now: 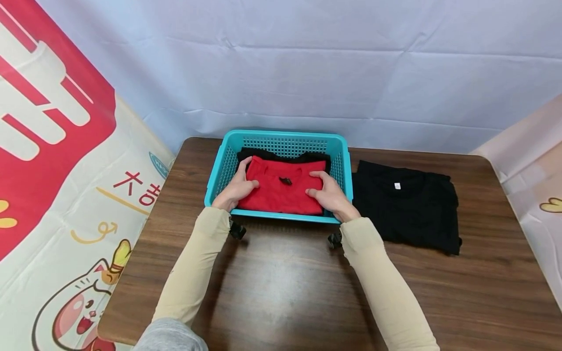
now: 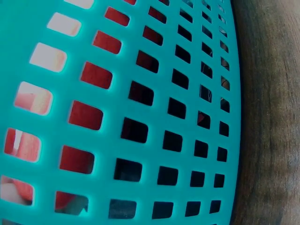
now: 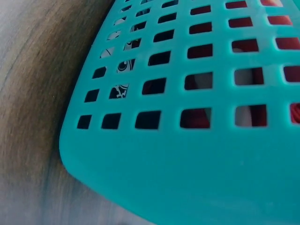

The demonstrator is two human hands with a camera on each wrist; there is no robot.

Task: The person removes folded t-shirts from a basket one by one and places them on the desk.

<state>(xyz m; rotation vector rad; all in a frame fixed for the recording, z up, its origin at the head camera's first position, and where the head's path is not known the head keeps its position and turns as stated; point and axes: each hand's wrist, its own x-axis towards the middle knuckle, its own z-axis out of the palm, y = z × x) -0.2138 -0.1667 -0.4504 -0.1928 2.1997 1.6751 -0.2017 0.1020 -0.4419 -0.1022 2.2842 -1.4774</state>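
Note:
A folded red shirt (image 1: 281,197) with a dark neck label lies inside a turquoise plastic basket (image 1: 285,216), on top of black folded cloth (image 1: 308,157) that shows behind it. My left hand (image 1: 237,188) holds the shirt's left side, thumb on top and fingers along the edge. On the opposite side, my right hand (image 1: 330,193) grips it in the same way. Both wrists cross the basket's front rim. The perforated basket wall (image 2: 18,28) fills most of the left wrist view, with red and black cloth behind its holes. The right wrist view likewise shows the basket wall (image 3: 164,159), hiding most of the hand.
To the right of the basket, a folded black shirt (image 1: 408,209) with a small white label lies on the brown wooden table (image 1: 281,287). A pale cloth backdrop (image 1: 285,73) hangs behind the table, and a printed sheet (image 1: 145,126) hangs at the left.

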